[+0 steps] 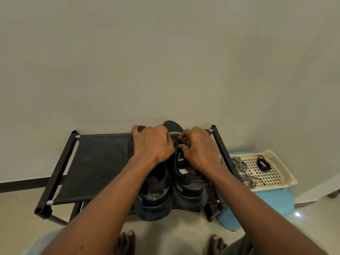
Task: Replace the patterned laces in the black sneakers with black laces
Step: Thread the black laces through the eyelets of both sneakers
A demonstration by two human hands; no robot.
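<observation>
Two black sneakers stand side by side on a black fabric shoe rack (pixel 95 159), heels toward me: the left sneaker (pixel 156 196) and the right sneaker (pixel 189 186). My left hand (pixel 152 144) lies over the left sneaker's front, its fingers curled at the right sneaker's black lace (pixel 179 142). My right hand (pixel 198 148) pinches that same lace over the right sneaker's tongue. Both hands hide most of the lacing. In a cream basket (pixel 276 173) at the right lie patterned black-and-white laces (pixel 242 170) and a coiled black lace (pixel 263 162).
The basket sits on a light blue stool (pixel 261 205) right of the rack. A plain wall rises directly behind the rack. My bare toes (pixel 127 240) show on the pale floor at the bottom edge.
</observation>
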